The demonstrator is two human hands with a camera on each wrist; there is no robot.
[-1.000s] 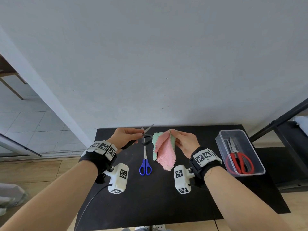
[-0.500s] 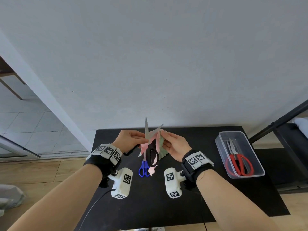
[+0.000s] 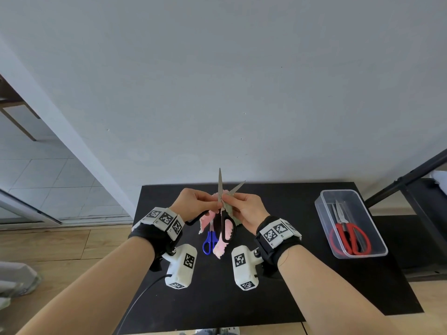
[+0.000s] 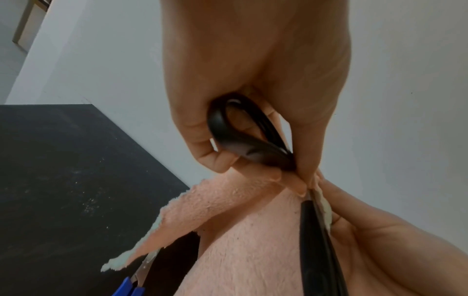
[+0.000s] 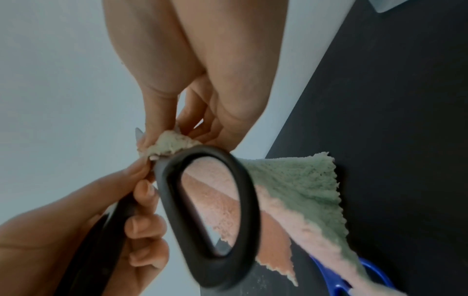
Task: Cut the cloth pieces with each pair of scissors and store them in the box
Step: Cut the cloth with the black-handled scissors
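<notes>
Held above the black table (image 3: pixel 314 274), the black-handled scissors (image 3: pixel 223 215) stand with blades spread and pointing up; the left hand (image 3: pixel 193 201) curls its fingers through one handle loop, the other loop hanging free. The right hand (image 3: pixel 246 209) pinches the top edge of the pink-and-green cloth (image 3: pixel 221 247) against the blades. Blue scissors (image 3: pixel 210 243) lie on the table beneath; red scissors (image 3: pixel 350 238) rest inside the clear box (image 3: pixel 324 209) at right.

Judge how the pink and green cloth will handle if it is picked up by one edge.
Probably floppy: the cloth droops in loose folds below the right hand pinching its top. Likely light, since a fingertip pinch holds it. Its fuzzy pile suggests it grips rather than slips.
</notes>
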